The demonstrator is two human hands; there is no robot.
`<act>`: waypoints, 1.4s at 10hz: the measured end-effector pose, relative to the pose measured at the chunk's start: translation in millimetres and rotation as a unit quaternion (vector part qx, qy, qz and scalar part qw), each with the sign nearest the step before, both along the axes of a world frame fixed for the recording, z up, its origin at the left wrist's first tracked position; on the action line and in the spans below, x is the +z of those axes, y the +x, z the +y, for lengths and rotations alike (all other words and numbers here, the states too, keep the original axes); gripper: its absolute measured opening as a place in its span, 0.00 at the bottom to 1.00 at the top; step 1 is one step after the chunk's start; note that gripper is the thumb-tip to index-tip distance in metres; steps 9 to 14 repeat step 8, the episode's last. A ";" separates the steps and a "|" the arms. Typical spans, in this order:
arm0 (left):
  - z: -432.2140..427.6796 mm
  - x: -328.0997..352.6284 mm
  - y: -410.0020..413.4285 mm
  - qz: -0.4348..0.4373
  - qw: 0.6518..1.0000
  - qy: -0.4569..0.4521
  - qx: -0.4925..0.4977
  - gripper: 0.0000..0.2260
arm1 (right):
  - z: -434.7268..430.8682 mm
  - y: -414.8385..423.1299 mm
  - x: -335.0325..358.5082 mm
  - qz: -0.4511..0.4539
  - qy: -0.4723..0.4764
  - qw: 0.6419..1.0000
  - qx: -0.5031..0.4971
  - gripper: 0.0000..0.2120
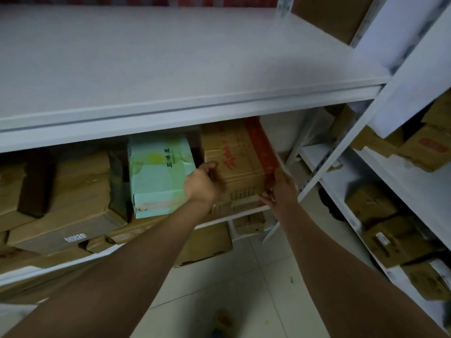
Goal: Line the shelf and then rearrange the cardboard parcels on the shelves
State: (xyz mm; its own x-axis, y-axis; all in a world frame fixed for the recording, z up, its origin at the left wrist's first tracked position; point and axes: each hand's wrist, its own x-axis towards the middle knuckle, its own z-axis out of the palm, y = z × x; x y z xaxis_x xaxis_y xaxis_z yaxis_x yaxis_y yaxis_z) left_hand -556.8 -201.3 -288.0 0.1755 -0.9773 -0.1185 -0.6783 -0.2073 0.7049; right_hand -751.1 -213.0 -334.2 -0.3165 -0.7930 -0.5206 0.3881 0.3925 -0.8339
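A brown cardboard parcel [240,162] with red writing and a red band on its right side sits at the right end of the middle shelf [234,217]. My left hand [201,182] grips its left edge, fingers curled over the top corner. On the parcel's right lower corner, my right hand [278,189] holds the side, fingers wrapped under the edge. A pale green box [158,176] stands just left of the parcel. The upper shelf [170,69] is a bare white surface with nothing on it.
Several brown parcels [73,203] fill the left of the middle shelf, more lie below. A second white rack [380,181] at the right holds several cardboard boxes [400,240]. A white upright post [341,152] stands between the racks. Pale floor tiles [244,289] lie below.
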 end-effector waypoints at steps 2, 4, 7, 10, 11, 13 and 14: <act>-33.5 -27.6 4.9 -0.005 0.998 0.023 0.061 0.18 | -45.2 21.7 -24.7 0.045 0.014 0.999 0.002 0.20; -38.5 -33.9 10.5 -0.004 0.992 0.002 0.126 0.15 | -53.7 33.6 -29.0 0.146 0.013 0.989 -0.012 0.24; -3.4 -25.6 30.3 0.009 0.996 -0.051 0.077 0.16 | -39.6 36.2 -17.7 0.214 0.073 0.974 0.029 0.37; 39.3 -31.4 57.0 0.035 0.997 -0.052 0.041 0.16 | -10.6 38.0 -6.2 0.229 0.032 0.971 0.062 0.17; 39.3 -31.4 57.0 0.035 0.997 -0.052 0.041 0.16 | -10.6 38.0 -6.2 0.229 0.032 0.971 0.062 0.17; 39.3 -31.4 57.0 0.035 0.997 -0.052 0.041 0.16 | -10.6 38.0 -6.2 0.229 0.032 0.971 0.062 0.17; 39.3 -31.4 57.0 0.035 0.997 -0.052 0.041 0.16 | -10.6 38.0 -6.2 0.229 0.032 0.971 0.062 0.17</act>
